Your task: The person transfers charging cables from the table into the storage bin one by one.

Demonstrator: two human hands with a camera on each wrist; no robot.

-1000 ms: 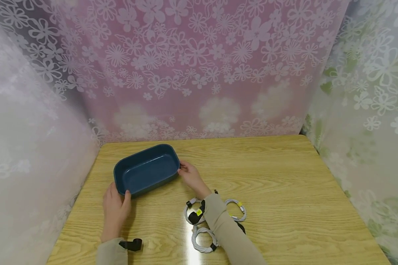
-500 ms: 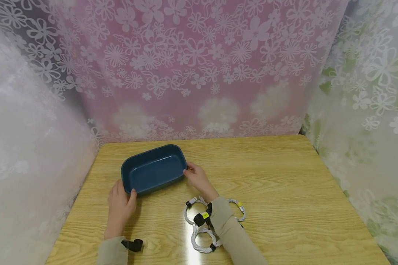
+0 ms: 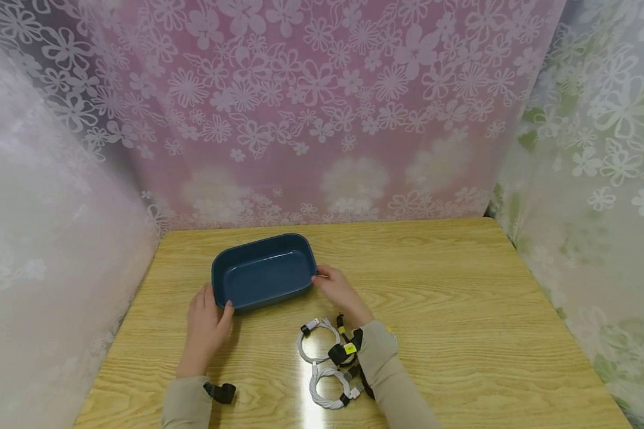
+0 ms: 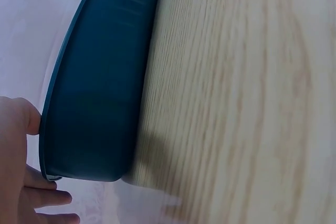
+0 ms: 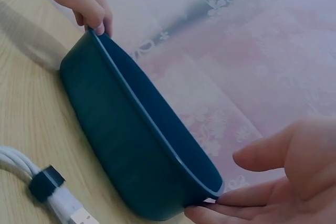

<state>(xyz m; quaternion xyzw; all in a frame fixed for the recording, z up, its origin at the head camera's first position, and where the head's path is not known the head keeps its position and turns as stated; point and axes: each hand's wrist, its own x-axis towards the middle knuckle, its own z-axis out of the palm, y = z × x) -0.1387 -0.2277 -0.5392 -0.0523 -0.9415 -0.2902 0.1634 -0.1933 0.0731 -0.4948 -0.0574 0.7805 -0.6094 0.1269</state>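
Note:
A dark blue bin [image 3: 265,280] with rounded corners stands at an angle on the left part of the table, nothing inside it. At its near left corner my left hand [image 3: 206,325] grips the rim, thumb over the edge and fingers along the outer end; the right wrist view shows this pinch too. My right hand [image 3: 343,292] is at the bin's right end. There, in the right wrist view, straight fingers [image 5: 247,198] touch beneath the rim while the thumb [image 5: 262,153] stands apart from it.
Coiled white USB cables [image 3: 330,407] lie in front of the bin, near my right forearm. A black cable [image 3: 368,384] and another coil are partly hidden by the sleeve [image 3: 394,375]. A floral curtain [image 3: 343,119] hangs behind the wooden table [image 3: 434,274].
The bin has slid to the right across the table, both hands travelling with it. My right sleeve now uncovers more of the black cable and covers more of the right-hand coil.

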